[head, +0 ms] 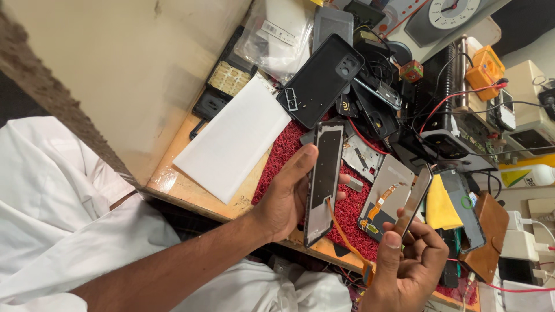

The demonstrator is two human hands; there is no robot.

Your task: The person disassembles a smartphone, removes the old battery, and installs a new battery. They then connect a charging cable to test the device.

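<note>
Bench (191,190): wooden top, crowded with phone parts, wires and tools; a pale wall runs along its far-left side.
Sheet (234,138): white, flat on the bench, its edge touching the red mat.
Mat (352,208): red, rough, under both hands and most of the loose parts.
Back cover (321,81): black phone shell, inside up, lying beyond the mat, partly over the sheet's corner.
Left hand (286,193): closed around the screen panel, thumb along one long edge, fingers behind the other.
Screen panel (324,182): long, dark, held upright-tilted above the mat; an orange flex cable (341,231) hangs from its lower end toward the right hand.
Right hand (407,263): fingers pinch the lower end of a thin strip.
Strip (415,199): slim glassy piece, seen edge-on, tilted above the mat, just beside a yellow cloth (442,205).
</note>
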